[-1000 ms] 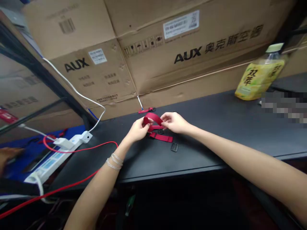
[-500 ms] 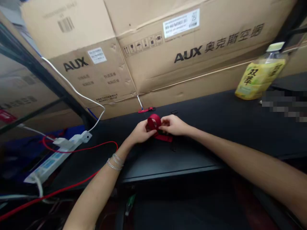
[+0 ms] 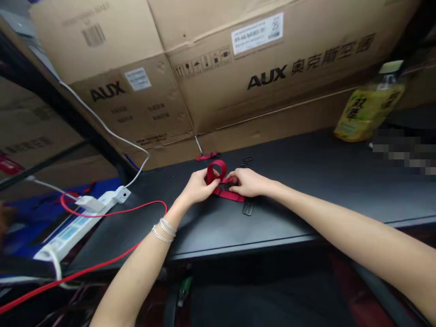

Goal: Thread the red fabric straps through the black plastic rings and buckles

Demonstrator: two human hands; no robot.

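A red webbing strap [image 3: 220, 166] stands up in a loop between my hands, over the black tabletop. My left hand [image 3: 201, 185] pinches the strap at the loop's left side. My right hand [image 3: 248, 182] is closed at the strap's right side, with dark plastic, possibly a buckle, under its fingertips. A flat part of red strap [image 3: 230, 195] lies below the fingers. Close by on the table is a black plastic slide buckle [image 3: 248, 208]. More black buckle pieces [image 3: 245, 162] lie behind my right hand.
Against the boxes lies another red strap piece [image 3: 206, 156]. Cardboard boxes [image 3: 218, 104] wall off the back. A yellow-labelled bottle [image 3: 369, 106] stands at the right. On the left are a white power strip [image 3: 81, 222] and a red cable [image 3: 102, 263].
The strap loop has shifted slightly left. My right hand has moved slightly down, its fingers now lower on the strap. The slide buckle near the front shows more clearly.
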